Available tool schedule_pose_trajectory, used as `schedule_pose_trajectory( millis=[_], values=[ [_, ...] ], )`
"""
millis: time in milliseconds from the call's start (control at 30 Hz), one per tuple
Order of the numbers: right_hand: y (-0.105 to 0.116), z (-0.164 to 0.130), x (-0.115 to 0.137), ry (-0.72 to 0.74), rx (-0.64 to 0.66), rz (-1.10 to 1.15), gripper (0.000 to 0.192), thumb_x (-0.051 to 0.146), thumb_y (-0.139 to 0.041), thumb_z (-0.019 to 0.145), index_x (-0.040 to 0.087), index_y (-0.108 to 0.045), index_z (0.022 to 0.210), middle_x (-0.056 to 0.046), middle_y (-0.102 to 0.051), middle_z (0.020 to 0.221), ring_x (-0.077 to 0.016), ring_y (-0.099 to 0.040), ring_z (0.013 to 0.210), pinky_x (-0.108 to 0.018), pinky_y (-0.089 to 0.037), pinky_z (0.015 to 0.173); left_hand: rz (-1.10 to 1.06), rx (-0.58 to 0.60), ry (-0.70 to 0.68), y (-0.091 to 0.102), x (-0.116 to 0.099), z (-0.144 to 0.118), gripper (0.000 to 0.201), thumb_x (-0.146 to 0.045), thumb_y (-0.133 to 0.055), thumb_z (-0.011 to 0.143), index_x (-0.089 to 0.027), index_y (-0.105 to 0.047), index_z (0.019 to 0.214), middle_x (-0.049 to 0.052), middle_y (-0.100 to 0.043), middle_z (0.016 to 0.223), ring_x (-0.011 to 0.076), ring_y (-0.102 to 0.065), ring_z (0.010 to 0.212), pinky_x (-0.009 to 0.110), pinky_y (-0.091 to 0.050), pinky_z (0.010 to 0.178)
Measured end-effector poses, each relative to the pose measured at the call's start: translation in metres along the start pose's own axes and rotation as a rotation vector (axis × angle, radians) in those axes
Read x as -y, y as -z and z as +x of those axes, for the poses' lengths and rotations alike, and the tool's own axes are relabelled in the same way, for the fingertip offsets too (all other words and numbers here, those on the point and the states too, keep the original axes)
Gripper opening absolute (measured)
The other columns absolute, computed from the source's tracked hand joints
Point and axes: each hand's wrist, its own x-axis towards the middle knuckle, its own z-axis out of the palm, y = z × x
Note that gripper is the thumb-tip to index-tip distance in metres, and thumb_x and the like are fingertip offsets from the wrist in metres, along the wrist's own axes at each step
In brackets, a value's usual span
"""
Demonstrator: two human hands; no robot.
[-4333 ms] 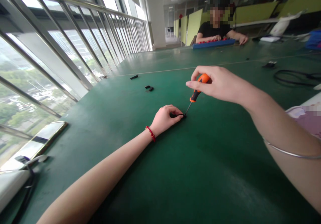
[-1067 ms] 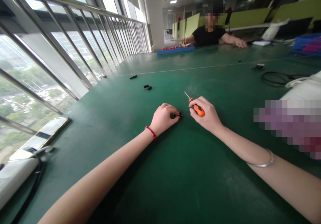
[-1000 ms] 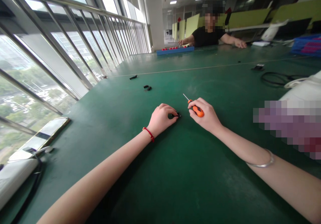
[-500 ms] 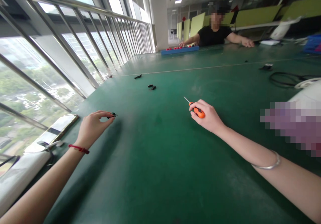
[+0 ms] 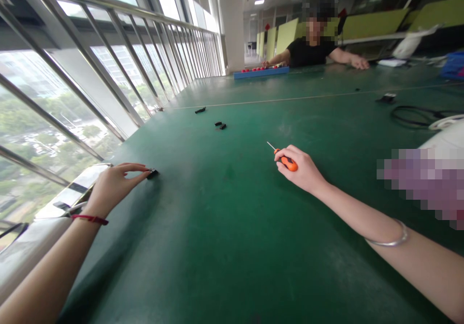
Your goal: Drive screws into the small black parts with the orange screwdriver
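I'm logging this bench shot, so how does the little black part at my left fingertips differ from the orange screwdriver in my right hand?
The black part lies flat on the table, fingertips touching it; the screwdriver is gripped in the fist. The part is tiny and black; the screwdriver is longer and orange-handled, its metal tip pointing away.

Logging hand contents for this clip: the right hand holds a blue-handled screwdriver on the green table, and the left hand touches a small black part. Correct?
Not quite. In the head view the screwdriver in the right hand has an orange handle, not blue. The rest stands.
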Motion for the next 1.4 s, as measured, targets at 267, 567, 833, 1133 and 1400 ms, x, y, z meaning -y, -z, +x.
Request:
schedule_pose_trajectory(
  millis=[267, 567, 833, 1133, 1400],
  values=[
    [-0.001, 0.0, -0.002, 0.013, 0.007, -0.009, 0.006, 0.023, -0.054, 0.075, 0.022, -0.059, 0.078, -0.002, -0.056, 0.083, -0.0156, -0.057, 0.071, -0.029, -0.043, 0.069, -0.087, 0.087, 0.14, 0.003, -0.001, 0.0, 0.053, -0.06, -0.057, 0.062, -0.016, -0.071, 0.09, 0.008, -0.073, 0.083, 0.0256, -0.065, 0.085, 0.031, -0.047, 0.077],
    [0.0, -0.001, -0.001, 0.042, 0.012, -0.022, 0.005, 0.021, -0.054, 0.075, 0.022, -0.058, 0.078, -0.002, -0.056, 0.082, -0.0156, -0.056, 0.07, -0.029, -0.043, 0.068, -0.109, 0.088, 0.114, 0.004, -0.002, -0.003, 0.046, -0.054, -0.062, 0.067, -0.016, -0.071, 0.09, 0.006, -0.074, 0.08, 0.0247, -0.065, 0.082, 0.03, -0.047, 0.074],
    [0.0, -0.001, -0.002, 0.024, 0.031, -0.014, 0.005, 0.023, -0.054, 0.076, 0.022, -0.058, 0.078, -0.002, -0.055, 0.082, -0.0161, -0.057, 0.072, -0.03, -0.043, 0.071, -0.143, 0.101, 0.121, 0.005, 0.001, -0.001, 0.048, -0.054, -0.064, 0.064, -0.014, -0.071, 0.09, 0.006, -0.074, 0.08, 0.0235, -0.065, 0.081, 0.029, -0.047, 0.076],
    [0.0, -0.001, -0.002, 0.033, 0.031, -0.012, 0.004, 0.022, -0.054, 0.076, 0.022, -0.058, 0.078, -0.002, -0.057, 0.083, -0.016, -0.056, 0.07, -0.031, -0.043, 0.071, -0.154, 0.108, 0.099, 0.004, 0.003, 0.0, 0.048, -0.055, -0.065, 0.062, -0.015, -0.071, 0.087, 0.007, -0.074, 0.081, 0.024, -0.064, 0.08, 0.03, -0.047, 0.075],
    [-0.001, -0.001, -0.002, 0.044, 0.017, -0.02, 0.005, 0.023, -0.054, 0.076, 0.022, -0.059, 0.077, -0.002, -0.057, 0.082, -0.0158, -0.056, 0.069, -0.03, -0.043, 0.068, -0.109, 0.114, 0.078, 0.005, 0.0, -0.001, 0.046, -0.054, -0.063, 0.066, -0.015, -0.072, 0.09, 0.005, -0.074, 0.08, 0.0229, -0.064, 0.078, 0.029, -0.046, 0.075]
  ],
)
